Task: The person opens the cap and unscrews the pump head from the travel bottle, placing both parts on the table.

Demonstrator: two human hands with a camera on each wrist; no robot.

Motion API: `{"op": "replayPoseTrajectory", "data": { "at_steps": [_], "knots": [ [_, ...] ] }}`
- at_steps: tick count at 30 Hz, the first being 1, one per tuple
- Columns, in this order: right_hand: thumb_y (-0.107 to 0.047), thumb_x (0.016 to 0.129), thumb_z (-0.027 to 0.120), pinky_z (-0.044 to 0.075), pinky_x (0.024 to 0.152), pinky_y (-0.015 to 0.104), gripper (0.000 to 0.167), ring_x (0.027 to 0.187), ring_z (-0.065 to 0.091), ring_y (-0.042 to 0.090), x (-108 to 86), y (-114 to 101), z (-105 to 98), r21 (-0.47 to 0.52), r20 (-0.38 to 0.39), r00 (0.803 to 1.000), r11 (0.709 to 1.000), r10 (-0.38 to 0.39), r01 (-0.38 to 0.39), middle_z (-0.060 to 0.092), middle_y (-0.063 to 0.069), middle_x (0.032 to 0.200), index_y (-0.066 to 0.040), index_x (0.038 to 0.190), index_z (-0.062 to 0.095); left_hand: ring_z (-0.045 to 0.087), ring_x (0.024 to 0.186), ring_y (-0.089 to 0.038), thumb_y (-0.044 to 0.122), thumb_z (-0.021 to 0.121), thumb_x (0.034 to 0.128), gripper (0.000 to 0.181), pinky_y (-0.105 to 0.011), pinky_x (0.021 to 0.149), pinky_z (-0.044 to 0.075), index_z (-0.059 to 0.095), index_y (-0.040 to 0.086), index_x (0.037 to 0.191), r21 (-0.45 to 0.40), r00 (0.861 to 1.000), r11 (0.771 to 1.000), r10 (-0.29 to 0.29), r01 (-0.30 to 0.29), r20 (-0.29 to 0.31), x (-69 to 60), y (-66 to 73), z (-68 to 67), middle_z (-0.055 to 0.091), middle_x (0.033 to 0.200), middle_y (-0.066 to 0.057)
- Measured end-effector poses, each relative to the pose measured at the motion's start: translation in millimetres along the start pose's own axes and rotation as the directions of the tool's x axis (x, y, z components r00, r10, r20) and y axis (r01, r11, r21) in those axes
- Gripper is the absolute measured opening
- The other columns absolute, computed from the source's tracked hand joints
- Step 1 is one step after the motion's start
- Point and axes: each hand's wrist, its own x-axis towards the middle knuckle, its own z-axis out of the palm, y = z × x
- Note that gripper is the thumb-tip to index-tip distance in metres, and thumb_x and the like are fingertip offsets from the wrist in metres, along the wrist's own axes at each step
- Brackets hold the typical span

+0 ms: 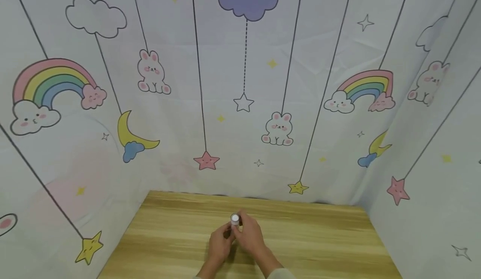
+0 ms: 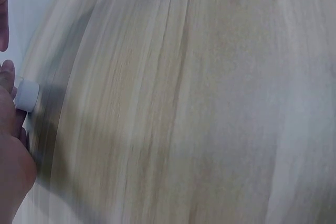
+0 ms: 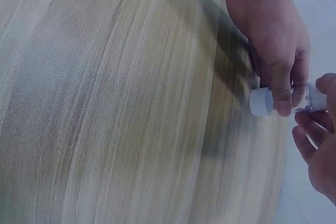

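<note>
Both hands are together above the wooden table, around a small bottle [image 1: 234, 219] with a round white top. In the right wrist view its white end [image 3: 259, 102] sticks out below the left hand, and a clear part shows between the hands. My left hand [image 1: 220, 244] grips this lower part; its fingers and thumb wrap the bottle [image 3: 278, 51]. My right hand [image 1: 251, 234] pinches the upper end with thumb and fingers. The left wrist view shows the white end [image 2: 27, 96] beside the left hand [image 2: 13, 145], at the frame's edge. Any label is too small to read.
The wood-grain table [image 1: 169, 237] spreads around the hands. A white curtain [image 1: 240, 145] printed with rainbows, rabbits, stars and clouds stands behind it and on both sides.
</note>
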Motion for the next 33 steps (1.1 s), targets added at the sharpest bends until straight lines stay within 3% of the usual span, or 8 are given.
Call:
{"op": "replayPoseTrajectory", "data": {
  "at_steps": [7,22,33],
  "knots": [
    [-0.013,0.095,0.080,0.061,0.087,0.045,0.025,0.101,0.072,0.025,0.0,-1.3,0.5,-0.009,-0.001,0.999,0.999,0.040,-0.040,0.075,0.008,0.109,-0.010,0.115,0.066,0.076,0.101,-0.031,0.009,0.079,0.0942,0.037,-0.053,0.092,0.060,0.072,0.002,0.130,0.031,1.000,1.000,0.003,-0.003,-0.007,0.3,0.6,0.3,0.079,0.113,-0.013],
    [-0.015,0.094,0.080,0.060,0.084,0.045,0.024,0.096,0.071,0.024,-2.7,-0.1,3.1,-0.004,-0.037,0.999,0.999,0.039,-0.039,0.074,0.005,0.105,-0.010,0.114,0.068,0.076,0.103,-0.029,0.010,0.080,0.0941,0.036,-0.051,0.092,0.060,0.072,0.002,0.129,0.051,1.000,0.999,0.021,-0.020,-0.012,-0.9,-2.9,0.2,0.079,0.111,-0.009],
    [-0.014,0.096,0.079,0.060,0.090,0.047,0.024,0.103,0.073,0.025,-1.7,2.5,1.6,0.061,0.012,0.999,0.997,0.044,-0.045,0.076,0.006,0.112,-0.009,0.117,0.067,0.075,0.107,-0.034,0.012,0.081,0.0934,0.040,-0.051,0.093,0.060,0.071,-0.001,0.130,0.034,1.000,0.999,0.017,-0.017,0.001,-2.0,-3.2,-0.5,0.078,0.116,-0.014]
  ]
}}
